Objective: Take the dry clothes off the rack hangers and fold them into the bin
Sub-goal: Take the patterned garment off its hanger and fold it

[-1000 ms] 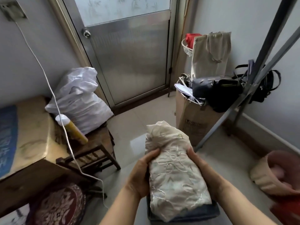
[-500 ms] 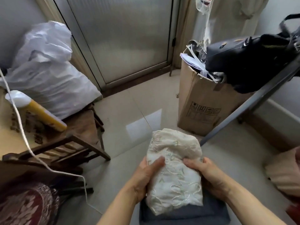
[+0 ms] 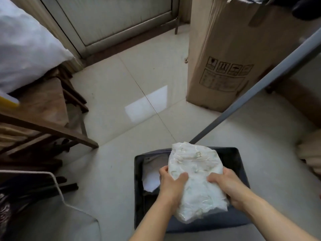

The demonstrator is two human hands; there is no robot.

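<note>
A folded white embroidered garment [image 3: 196, 173] hangs over the open dark grey fabric bin [image 3: 138, 185] on the floor. My left hand [image 3: 171, 183] grips its left side with the thumb on top. Its right side is held by my right hand [image 3: 225, 185], fingers curled under. A pale folded cloth [image 3: 151, 180] lies inside the bin at the left. The grey leg of the rack [image 3: 257, 84] slants from the bin's far edge up to the right.
A tall cardboard box [image 3: 225, 54] stands behind the bin at the right. A wooden chair [image 3: 45, 108] with a big white bag [image 3: 26, 54] stands at the left. A metal door [image 3: 111, 16] closes the far side. A white cord [image 3: 57, 185] trails at the lower left.
Both hands have lowered the folded garment toward the bin, and my view has tipped down, so the bin's rim and inside now show.
</note>
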